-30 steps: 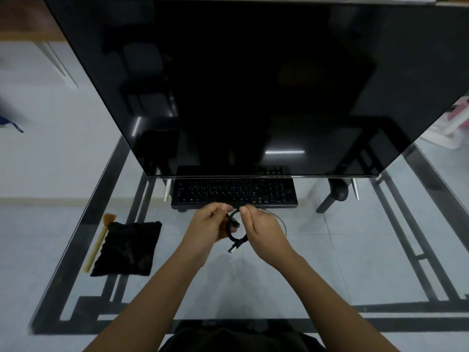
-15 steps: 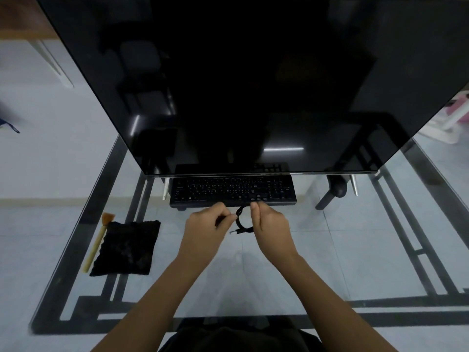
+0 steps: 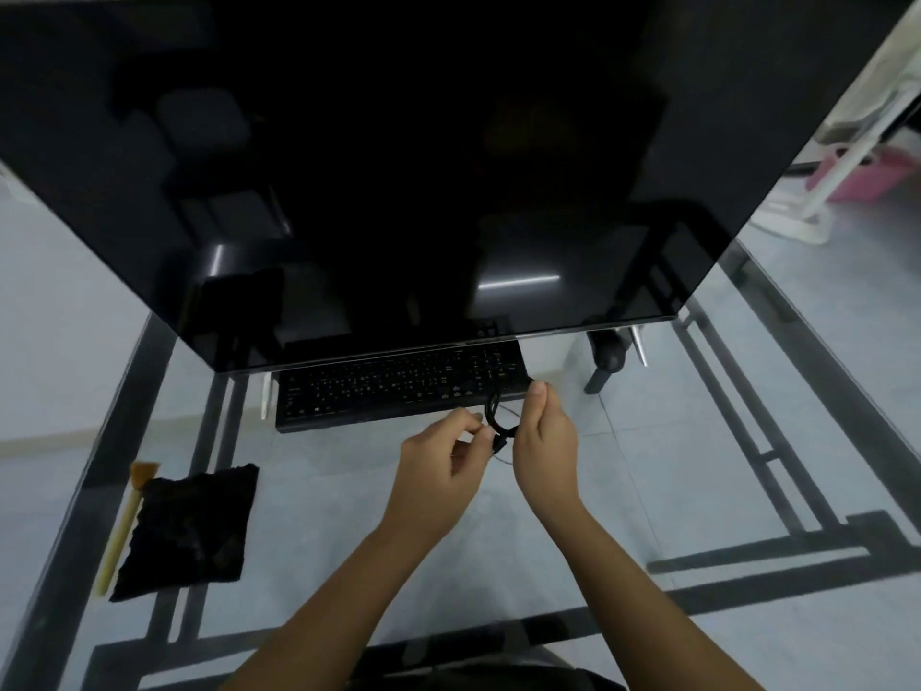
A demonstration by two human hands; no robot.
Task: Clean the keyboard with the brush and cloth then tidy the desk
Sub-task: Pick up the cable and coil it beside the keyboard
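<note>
**A:** From the head view, where to find the keyboard (image 3: 398, 386)?

**B:** At the far side of the glass tabletop (image 3: 324, 491), tucked partly under the lower edge of the dark monitor (image 3: 374, 167). Probably pushed back there to free the front for tidying.

**A:** And the cleaning things?

**B:** Off at the near left. Black cloth (image 3: 189, 531) flat on the glass, brush (image 3: 124, 531) along its left edge, touching or nearly so. Set aside, by the look of it, not in use.

**A:** Why both hands up in front of the keyboard's right end?

**B:** Coiling a thin black cable (image 3: 493, 416), apparently. Held above the glass as a small loop, likely to keep it neat for putting away.

**A:** State of the left hand (image 3: 443, 471)?

**B:** Curled, thumb and fingertips pinching the lower part of the loop, near what seems a plug.

**A:** The right hand (image 3: 545, 441)?

**B:** Curled in too, gripping the loop's right side, thumb raised beside the keyboard's front corner. Exact contact hard to make out, too small and dark.
</note>
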